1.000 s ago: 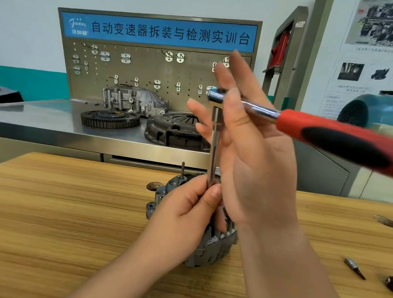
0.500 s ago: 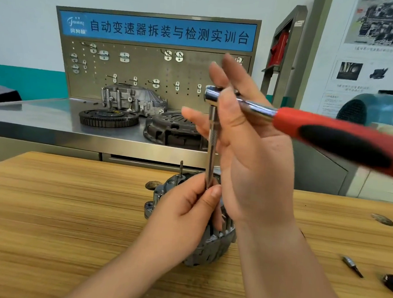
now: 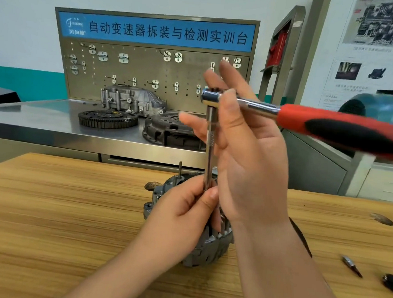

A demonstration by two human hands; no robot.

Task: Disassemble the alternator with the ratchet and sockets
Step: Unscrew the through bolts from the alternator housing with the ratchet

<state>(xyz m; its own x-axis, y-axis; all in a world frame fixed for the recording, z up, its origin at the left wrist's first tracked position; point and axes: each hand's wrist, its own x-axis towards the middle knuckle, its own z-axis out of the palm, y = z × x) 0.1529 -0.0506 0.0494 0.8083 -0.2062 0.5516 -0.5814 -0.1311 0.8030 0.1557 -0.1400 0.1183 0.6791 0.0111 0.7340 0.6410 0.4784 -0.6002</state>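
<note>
- Your left hand (image 3: 186,213) is down low. Thumb and fingertips are pinched round the bottom end of the extension bar (image 3: 210,147), right where it meets the alternator (image 3: 209,249). The very tip is hidden under your fingers, so I can't say if it's seated on a fastener.
- The alternator stands on the wooden desk (image 3: 47,208), dead centre and mostly tucked behind that hand. A thin stud (image 3: 180,168) pokes up at roughly 12 o'clock from your knuckles.
- Here's the bit that matters: the bar runs straight 12-to-6, with the ratchet (image 3: 212,97) head at 12 and the alternator at 6. Keep that line plumb, I reckon, or the tip will want to cam off.
- Your right hand (image 3: 250,157) is the one up top. The thumb lies across the ratchet neck with the fingers stretched out behind it, so it's a light pinch rather than a fist. The red handle (image 3: 343,131) shoots off to 3 o'clock, so the swing is that hand's job.
</note>
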